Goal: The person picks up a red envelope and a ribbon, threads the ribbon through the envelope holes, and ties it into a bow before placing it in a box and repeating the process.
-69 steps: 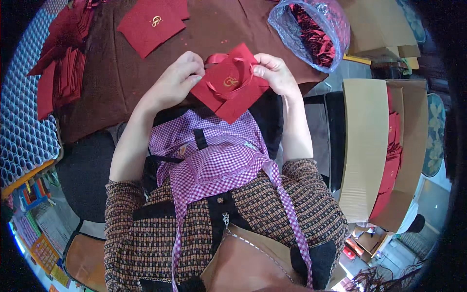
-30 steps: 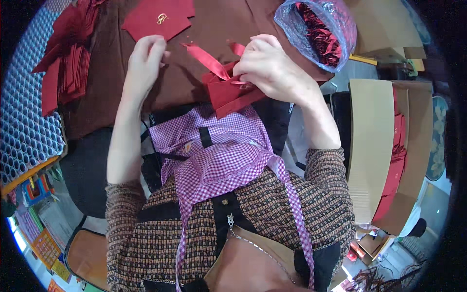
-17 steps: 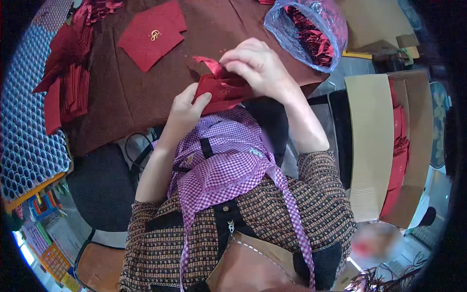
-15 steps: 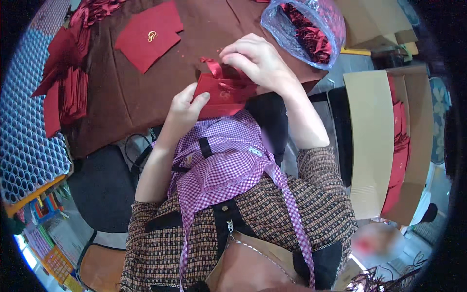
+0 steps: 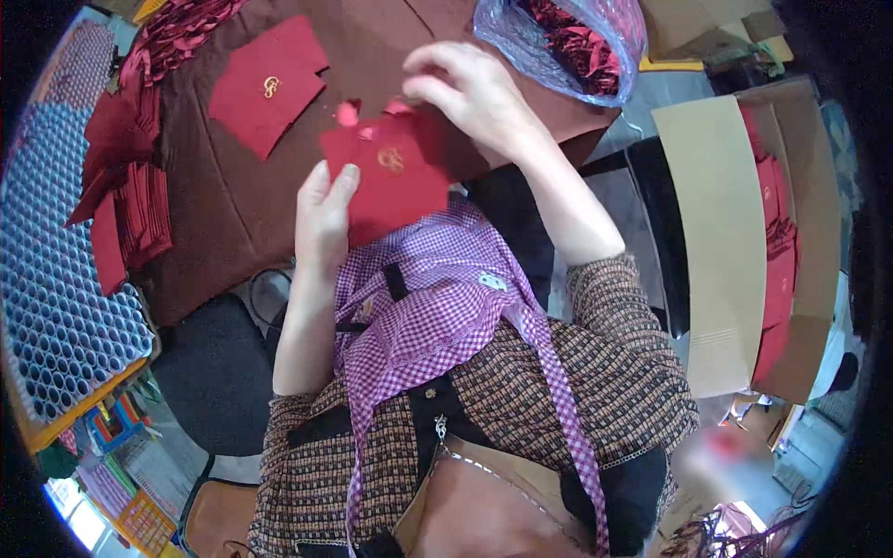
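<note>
A small red paper gift bag [image 5: 400, 191] with a gold emblem is held over the table's near edge, just above my lap. My left hand [image 5: 326, 214] grips its left side, thumb on the front face and fingers behind. Red ribbon [image 5: 348, 113] sticks up in short loops at the bag's top edge. My right hand [image 5: 470, 93] hovers above the top right of the bag, thumb and forefinger curved and apart, with nothing visible between them. Farther left on the brown cloth lies a flat red bag [image 5: 268, 88] with the same emblem.
Stacks of folded red bags [image 5: 144, 214] stand at the table's left edge, beside a blue-and-white patterned surface [image 5: 65, 279]. A clear bluish plastic bag [image 5: 628, 56] of red ribbons lies at the far right. To my right, an open cardboard box [image 5: 712, 251] holds red bags.
The red bag has turned, so its front face and emblem show more fully. My right hand has moved up and left, off the ribbon area. My left hand has shifted slightly left and down.
</note>
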`<state>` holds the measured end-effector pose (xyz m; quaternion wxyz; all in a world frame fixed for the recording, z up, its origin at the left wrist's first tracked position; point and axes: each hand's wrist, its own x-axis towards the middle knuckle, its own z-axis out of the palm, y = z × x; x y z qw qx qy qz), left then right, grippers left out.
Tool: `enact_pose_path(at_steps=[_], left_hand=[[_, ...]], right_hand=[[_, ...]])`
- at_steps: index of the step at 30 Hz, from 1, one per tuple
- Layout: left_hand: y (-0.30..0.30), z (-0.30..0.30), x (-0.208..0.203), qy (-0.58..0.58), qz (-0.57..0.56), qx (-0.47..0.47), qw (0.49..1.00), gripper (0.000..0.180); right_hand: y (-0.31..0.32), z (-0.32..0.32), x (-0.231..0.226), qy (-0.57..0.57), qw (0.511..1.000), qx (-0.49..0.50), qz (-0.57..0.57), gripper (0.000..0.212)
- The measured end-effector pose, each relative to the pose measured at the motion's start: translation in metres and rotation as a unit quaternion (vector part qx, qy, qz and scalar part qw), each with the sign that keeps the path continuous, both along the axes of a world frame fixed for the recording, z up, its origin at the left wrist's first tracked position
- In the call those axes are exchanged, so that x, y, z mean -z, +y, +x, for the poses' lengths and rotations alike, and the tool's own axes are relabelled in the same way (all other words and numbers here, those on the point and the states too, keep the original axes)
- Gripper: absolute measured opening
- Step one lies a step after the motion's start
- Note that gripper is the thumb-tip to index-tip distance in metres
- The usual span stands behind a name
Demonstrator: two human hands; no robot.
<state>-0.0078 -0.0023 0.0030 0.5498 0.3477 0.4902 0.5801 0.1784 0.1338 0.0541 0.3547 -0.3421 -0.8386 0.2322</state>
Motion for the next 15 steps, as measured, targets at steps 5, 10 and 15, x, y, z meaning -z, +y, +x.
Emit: enact_pose_path(at_steps=[5, 10, 15], left_hand=[[0.016, 0.008, -0.026, -0.037, 0.048, -0.109, 0.992, 0.035], [0.013, 0.025, -0.057, 0.102, 0.117, -0.066, 0.986, 0.047], [0.039, -0.018, -0.037, 0.484, 0.239, -0.110, 0.835, 0.042]], right_hand=[[-0.069, -0.003, -0.008, -0.066, 0.984, -0.166, -0.003, 0.082], [-0.096, -0.016, 0.020, -0.036, 0.991, -0.124, 0.025, 0.081], [-0.083, 0.004, 0.024, 0.220, 0.945, -0.143, -0.195, 0.058]])
